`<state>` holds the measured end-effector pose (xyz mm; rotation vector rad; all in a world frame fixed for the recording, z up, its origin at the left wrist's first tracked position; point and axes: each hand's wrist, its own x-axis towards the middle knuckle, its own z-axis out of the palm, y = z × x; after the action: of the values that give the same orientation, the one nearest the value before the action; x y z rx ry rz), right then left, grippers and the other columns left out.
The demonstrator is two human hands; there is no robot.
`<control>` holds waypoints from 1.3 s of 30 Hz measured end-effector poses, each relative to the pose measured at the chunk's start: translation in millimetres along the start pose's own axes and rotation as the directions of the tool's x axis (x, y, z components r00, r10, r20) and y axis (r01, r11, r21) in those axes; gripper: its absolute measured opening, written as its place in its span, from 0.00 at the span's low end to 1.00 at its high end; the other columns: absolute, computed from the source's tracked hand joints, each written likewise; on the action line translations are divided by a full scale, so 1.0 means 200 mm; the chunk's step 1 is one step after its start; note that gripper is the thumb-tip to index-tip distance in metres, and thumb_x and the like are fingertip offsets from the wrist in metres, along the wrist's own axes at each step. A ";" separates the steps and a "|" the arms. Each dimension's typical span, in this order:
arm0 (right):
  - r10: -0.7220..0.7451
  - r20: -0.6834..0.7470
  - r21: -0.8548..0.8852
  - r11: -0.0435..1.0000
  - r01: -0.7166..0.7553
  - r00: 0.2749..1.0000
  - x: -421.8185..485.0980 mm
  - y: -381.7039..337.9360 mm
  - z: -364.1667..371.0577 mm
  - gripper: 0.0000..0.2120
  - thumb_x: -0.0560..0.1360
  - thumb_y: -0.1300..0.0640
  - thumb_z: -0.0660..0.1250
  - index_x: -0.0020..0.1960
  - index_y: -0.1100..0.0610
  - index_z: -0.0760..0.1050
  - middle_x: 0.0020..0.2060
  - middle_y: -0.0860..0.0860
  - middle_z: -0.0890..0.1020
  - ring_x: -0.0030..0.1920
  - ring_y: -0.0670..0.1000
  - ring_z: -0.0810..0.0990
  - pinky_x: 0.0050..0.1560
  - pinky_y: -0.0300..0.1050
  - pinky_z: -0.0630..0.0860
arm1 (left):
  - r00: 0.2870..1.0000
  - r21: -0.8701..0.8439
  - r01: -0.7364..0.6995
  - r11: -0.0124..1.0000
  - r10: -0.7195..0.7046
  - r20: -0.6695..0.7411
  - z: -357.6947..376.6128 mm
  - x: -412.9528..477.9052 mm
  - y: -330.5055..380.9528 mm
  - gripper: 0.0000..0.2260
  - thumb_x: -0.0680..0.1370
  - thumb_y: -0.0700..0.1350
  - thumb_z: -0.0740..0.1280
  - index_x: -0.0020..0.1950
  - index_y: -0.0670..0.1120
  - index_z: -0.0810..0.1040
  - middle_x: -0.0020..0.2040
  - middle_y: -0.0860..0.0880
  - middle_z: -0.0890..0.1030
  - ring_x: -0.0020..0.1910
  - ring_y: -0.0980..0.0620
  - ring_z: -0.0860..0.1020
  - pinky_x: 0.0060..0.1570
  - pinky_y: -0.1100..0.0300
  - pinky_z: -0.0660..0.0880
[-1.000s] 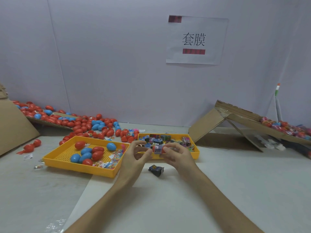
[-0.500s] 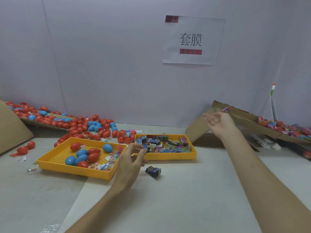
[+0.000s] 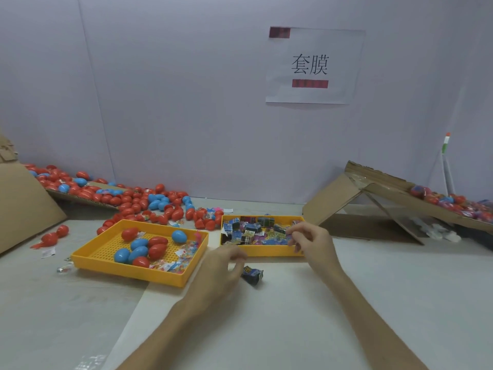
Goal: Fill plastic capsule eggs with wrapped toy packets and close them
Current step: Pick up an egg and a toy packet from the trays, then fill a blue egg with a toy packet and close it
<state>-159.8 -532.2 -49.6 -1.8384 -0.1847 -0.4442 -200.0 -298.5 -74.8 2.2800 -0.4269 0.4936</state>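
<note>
You work at a pale table point(image 3: 346, 303) set against a plain wall, with a printed sign point(image 3: 314, 65) high on it. Far left, loose red and blue capsule eggs point(image 3: 138, 201) spill off a cardboard sheet; far right, a cardboard ramp point(image 3: 378, 188) carries filled eggs. Nearer you sit two yellow trays: the left tray point(image 3: 133, 271) holds a few eggs, the right tray point(image 3: 269, 251) the wrapped toy packets point(image 3: 253, 229). Your right hand point(image 3: 310, 243) hovers over the near right corner of the packet tray, fingers curled loosely and apparently empty, so the packets lie just left of and beyond those fingertips. Your left hand point(image 3: 221, 271) is blurred; its fingers look half open, holding nothing you can make out. One dark stray packet point(image 3: 252, 275) lies on the table just right of it, long axis running left to right. Your left hand is nearer that packet, your right the tray.
</note>
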 end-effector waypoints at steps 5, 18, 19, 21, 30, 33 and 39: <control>-0.124 0.375 -0.210 0.954 0.215 0.919 -0.11 -0.03 0.13 0.13 0.75 0.66 0.69 0.41 0.49 0.83 0.38 0.44 0.83 0.34 0.43 0.76 0.37 0.35 0.72 | 0.979 0.148 0.023 0.989 0.008 -0.206 -0.10 0.03 -0.01 0.10 0.80 0.39 0.68 0.58 0.49 0.84 0.57 0.54 0.82 0.56 0.58 0.75 0.57 0.64 0.70; -0.098 0.526 -0.212 0.947 0.242 0.845 -0.15 0.01 0.19 0.07 0.72 0.60 0.74 0.48 0.50 0.86 0.45 0.44 0.82 0.45 0.45 0.82 0.40 0.34 0.75 | 0.939 0.619 0.324 0.716 -0.324 -0.117 -0.39 0.24 -0.38 0.18 0.78 0.41 0.70 0.66 0.53 0.77 0.62 0.49 0.77 0.58 0.47 0.77 0.57 0.52 0.72; -0.095 0.527 -0.217 0.946 0.242 0.844 -0.15 0.00 0.19 0.07 0.72 0.60 0.74 0.48 0.50 0.86 0.46 0.44 0.82 0.45 0.45 0.82 0.41 0.34 0.76 | 0.941 0.637 0.321 0.700 -0.314 -0.130 -0.38 0.25 -0.40 0.17 0.78 0.43 0.71 0.66 0.54 0.77 0.61 0.50 0.78 0.58 0.48 0.78 0.57 0.52 0.71; -0.088 0.527 -0.226 0.944 0.239 0.846 -0.15 0.00 0.18 0.08 0.72 0.60 0.73 0.48 0.50 0.86 0.46 0.44 0.82 0.45 0.45 0.82 0.42 0.35 0.77 | 0.941 0.649 0.325 0.688 -0.306 -0.147 -0.38 0.26 -0.42 0.16 0.78 0.46 0.71 0.65 0.56 0.77 0.61 0.51 0.79 0.60 0.49 0.78 0.60 0.50 0.70; -0.158 0.514 -0.221 0.925 0.308 0.843 -0.13 0.01 0.19 0.09 0.73 0.64 0.72 0.49 0.54 0.87 0.46 0.48 0.84 0.45 0.47 0.81 0.43 0.34 0.76 | 0.940 0.264 -0.009 0.964 0.098 -0.325 -0.29 0.17 -0.21 0.08 0.80 0.48 0.69 0.57 0.48 0.78 0.50 0.52 0.71 0.42 0.54 0.74 0.42 0.63 0.75; -0.164 0.498 -0.216 0.927 0.305 0.852 -0.13 0.02 0.19 0.09 0.73 0.64 0.72 0.49 0.54 0.87 0.44 0.49 0.86 0.45 0.48 0.82 0.45 0.40 0.78 | 0.970 0.123 -0.239 0.963 0.244 -0.023 -0.17 0.08 -0.06 0.07 0.82 0.56 0.57 0.48 0.55 0.68 0.44 0.58 0.69 0.40 0.56 0.72 0.38 0.62 0.70; -0.108 0.483 -0.227 0.943 0.243 0.869 -0.13 0.02 0.17 0.10 0.72 0.65 0.74 0.50 0.55 0.88 0.43 0.50 0.88 0.45 0.52 0.85 0.49 0.51 0.81 | 0.937 -0.044 -0.108 0.993 0.116 0.329 -0.05 0.01 -0.08 0.10 0.76 0.46 0.70 0.54 0.53 0.72 0.51 0.57 0.81 0.48 0.58 0.79 0.50 0.56 0.77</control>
<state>-174.8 -498.5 -71.5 -2.2004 -0.6552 -0.1466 -194.3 -280.7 -77.2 2.3274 -0.7289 0.1548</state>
